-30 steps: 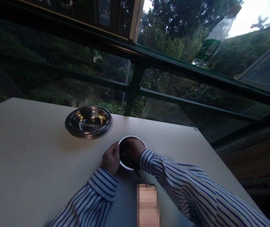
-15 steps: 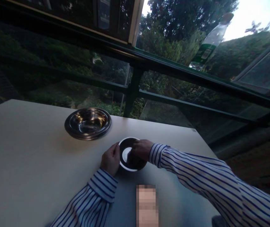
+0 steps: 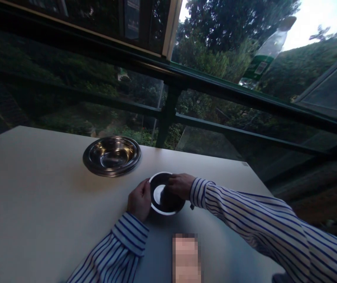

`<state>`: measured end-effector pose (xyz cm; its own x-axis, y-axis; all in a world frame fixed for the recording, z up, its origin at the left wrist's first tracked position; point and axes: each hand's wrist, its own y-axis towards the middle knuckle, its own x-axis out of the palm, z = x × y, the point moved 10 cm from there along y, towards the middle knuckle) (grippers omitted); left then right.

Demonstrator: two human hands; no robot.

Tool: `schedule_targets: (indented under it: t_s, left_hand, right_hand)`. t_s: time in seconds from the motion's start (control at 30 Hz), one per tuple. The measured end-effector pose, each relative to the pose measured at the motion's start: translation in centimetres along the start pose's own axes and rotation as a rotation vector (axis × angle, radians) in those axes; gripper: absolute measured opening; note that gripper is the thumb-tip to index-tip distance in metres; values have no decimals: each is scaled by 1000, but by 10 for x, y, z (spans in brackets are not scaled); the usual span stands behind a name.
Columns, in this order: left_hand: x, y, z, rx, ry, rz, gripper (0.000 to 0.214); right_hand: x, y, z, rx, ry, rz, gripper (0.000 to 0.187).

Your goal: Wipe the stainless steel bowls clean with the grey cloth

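Note:
A metal bowl with a bright rim and a dark inner wall stands on the table before me. My left hand is closed on its left rim, thumb on top. My right hand reaches over the right rim, its fingers curled into the bowl's dark inside. The fingertips are in shadow, so whatever they hold cannot be made out. A small dark bit shows below my right cuff, beside the bowl.
Several nested steel basins stand at the table's far edge, left of the bowl. A pixelated upright patch covers part of the near side of the white table. A plastic bottle stands on the window ledge behind a dark railing.
My right hand has drawn back slightly toward the bowl's right rim, its fingers less deep inside. My left hand keeps its grip. The whole view has shifted a little.

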<state>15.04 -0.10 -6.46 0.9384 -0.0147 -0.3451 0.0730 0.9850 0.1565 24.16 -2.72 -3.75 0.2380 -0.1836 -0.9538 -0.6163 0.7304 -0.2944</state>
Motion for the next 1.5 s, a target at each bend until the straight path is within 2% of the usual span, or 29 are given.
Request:
schedule_targets:
  t_s: [0.13,0.23,0.4,0.5,0.57,0.67,0.77,0.83,0.93,1.03,1.1,1.2,1.3,1.37,1.4,1.43,1.47,1.5]
  left_hand:
    - [0,-2,-4,-43,30,10,38]
    - [0,-2,-6,-58,25,6,37]
    - [-1,-1,-3,-28,5,-6,39]
    - [-1,-1,-1,-25,-14,-12,40]
    - [-2,-1,-2,-38,-7,-6,40]
    - [-3,-3,-4,-72,25,15,40]
    - [-3,-3,-5,-86,29,20,39]
    - [-2,-2,-5,-84,18,10,39]
    - [-3,1,-7,-88,5,12,40]
    - [-5,4,-10,-100,3,15,41]
    - [-5,5,-11,-109,5,4,43]
    - [-10,6,-12,-126,33,-12,44]
    - [-26,4,-4,-131,119,19,42]
    - [-44,-1,16,-60,230,132,43]
    - [-52,-5,28,-13,229,187,43]
    - [-54,-9,37,4,183,192,45]
    - [-48,-13,41,-18,93,132,46]
    - [-35,-17,43,-66,-28,10,48]
  right_hand:
    - [18,-3,-16,83,225,-26,13]
    - [15,6,-21,202,405,84,14]
    - [4,16,6,500,604,342,26]
    - [3,18,17,597,649,402,28]
    - [1,18,13,559,669,390,26]
    - [-3,12,-5,404,667,314,19]
    - [-6,-8,-17,276,634,239,11]
    - [-11,-26,-14,250,619,255,9]
    - [-21,-54,2,309,633,403,18]
    - [-29,-88,27,426,855,745,16]
    - [-23,-102,35,472,998,885,15]
    - [-8,-108,40,503,1242,971,17]
    - [-3,-112,42,502,1400,1041,23]
    - [-5,-116,41,491,1399,1093,26]
    - [-8,-117,40,478,1370,1114,27]
    - [-12,-119,37,458,1328,1130,27]
    - [-17,-120,33,424,1279,1146,25]
    - [-23,-121,28,378,1221,1160,24]
